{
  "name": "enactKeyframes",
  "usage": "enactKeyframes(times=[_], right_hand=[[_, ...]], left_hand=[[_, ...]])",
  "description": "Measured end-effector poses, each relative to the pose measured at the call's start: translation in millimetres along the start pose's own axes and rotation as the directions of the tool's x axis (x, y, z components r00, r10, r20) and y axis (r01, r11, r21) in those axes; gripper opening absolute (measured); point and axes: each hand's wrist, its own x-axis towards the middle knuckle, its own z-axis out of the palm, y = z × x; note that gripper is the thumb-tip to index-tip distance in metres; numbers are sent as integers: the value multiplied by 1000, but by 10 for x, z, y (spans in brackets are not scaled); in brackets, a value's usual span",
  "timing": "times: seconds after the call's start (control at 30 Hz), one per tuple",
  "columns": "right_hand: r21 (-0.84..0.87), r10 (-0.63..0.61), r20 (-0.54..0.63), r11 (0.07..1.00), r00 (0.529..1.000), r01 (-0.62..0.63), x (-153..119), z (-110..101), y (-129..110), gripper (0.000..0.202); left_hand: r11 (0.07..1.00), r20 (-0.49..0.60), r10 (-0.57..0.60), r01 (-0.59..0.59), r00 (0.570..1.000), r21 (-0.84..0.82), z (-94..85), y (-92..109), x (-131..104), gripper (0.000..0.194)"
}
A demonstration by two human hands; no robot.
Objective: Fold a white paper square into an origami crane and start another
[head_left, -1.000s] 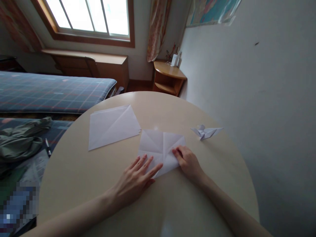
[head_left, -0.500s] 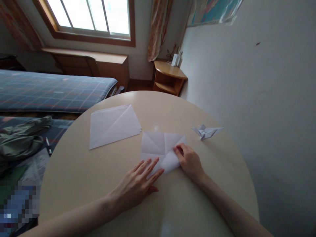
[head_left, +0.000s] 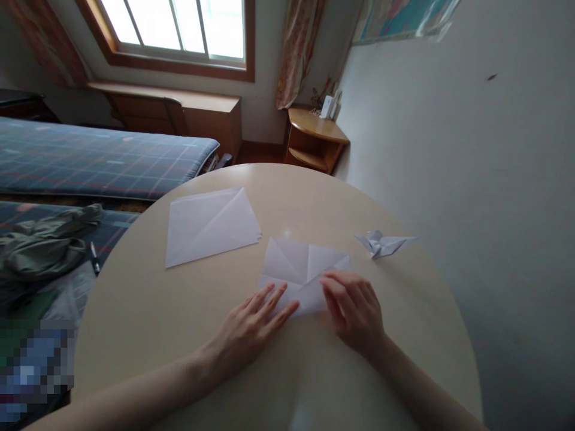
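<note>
A creased white sheet (head_left: 291,260) lies on the round table, its near part folded over. My left hand (head_left: 254,326) rests on the sheet's lower left part with its fingers spread. At the sheet's right side is my right hand (head_left: 354,308), its fingers bent and thumb near the fingertips; whether paper is between them is hidden. Beyond my right hand, a folded paper crane (head_left: 384,243) sits on the table. A stack of white paper (head_left: 209,227) with a diagonal crease lies at the back left.
The round cream table (head_left: 305,191) has a wall (head_left: 507,197) along its right. At the left are a bed with a plaid mattress (head_left: 112,161), a crumpled grey-green cloth (head_left: 49,242) and a pen (head_left: 94,258). A corner shelf (head_left: 318,126) stands behind.
My right hand has moved slightly right and turned, its fingers now bent over the sheet's right side. The near fold lies flatter. The whole view has shifted a little.
</note>
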Motion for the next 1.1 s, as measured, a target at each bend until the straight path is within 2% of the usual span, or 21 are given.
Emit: enactKeyframes(times=[0.03, 0.1, 0.2, 0.27, 0.37, 0.47, 0.53, 0.67, 0.83, 1.1], right_hand=[[53, -117, 40, 992, 992, 115, -19, -29, -36, 30], [83, -241, 124, 969, 962, 232, -68, -67, -82, 36], [48, -311, 197, 950, 930, 308, -160, -77, -61, 40], [30, -345, 234, 937, 909, 347, -214, -69, -16, 42], [29, -393, 293, 915, 872, 403, -257, -63, 22, 41], [15, -394, 338, 910, 855, 414, -250, -70, -2, 43], [-1, -379, 348, 914, 857, 405, -234, -81, -33, 45], [-22, -341, 360, 928, 869, 373, -237, -103, -81, 44], [32, -288, 368, 954, 884, 298, -321, -105, -108, 45], [29, -270, 481, 956, 834, 292, -318, -128, -102, 54]], left_hand=[[1000, -6, 0, 0, 1000, -6, 2, -1, 0, 54], [1000, -34, 6, -7, 999, -20, 6, -2, 3, 51], [999, -123, 8, -14, 992, -43, 1, -11, 18, 39], [998, -166, -5, -6, 986, -67, -11, -38, 29, 38], [992, -153, -22, 2, 988, -129, -29, -139, 45, 40], [988, -118, 4, -22, 993, -152, -32, -290, 65, 40], [987, -53, 54, -61, 997, -149, -28, -374, 79, 41], [986, 75, 73, -61, 994, -153, -23, -424, 83, 42], [989, 69, 29, -19, 997, -144, -31, -365, 41, 42], [990, 43, 52, -46, 998, -132, -60, -333, 27, 41]])
